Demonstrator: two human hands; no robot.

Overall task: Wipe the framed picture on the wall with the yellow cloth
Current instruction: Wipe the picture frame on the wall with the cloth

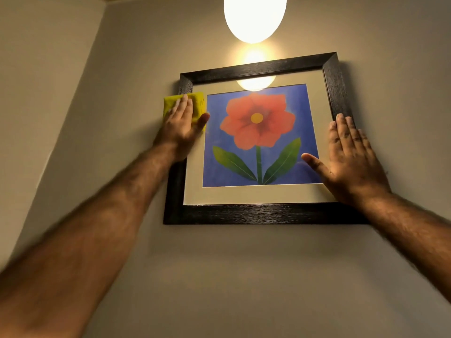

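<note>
A framed picture (258, 213) hangs slightly tilted on the wall, with a dark wooden frame, a beige mat and a red flower on blue. My left hand (179, 129) presses a folded yellow cloth (197, 101) flat against the upper left side of the frame and mat. The cloth shows above and beside my fingers; the rest is under my palm. My right hand (351, 158) lies flat, fingers spread, on the lower right part of the glass and frame, holding nothing.
A glowing oval lamp (253, 18) hangs just above the picture, and its reflection shines on the top of the glass. A wall corner (73, 113) runs down to the left of the frame. Plain beige wall lies below.
</note>
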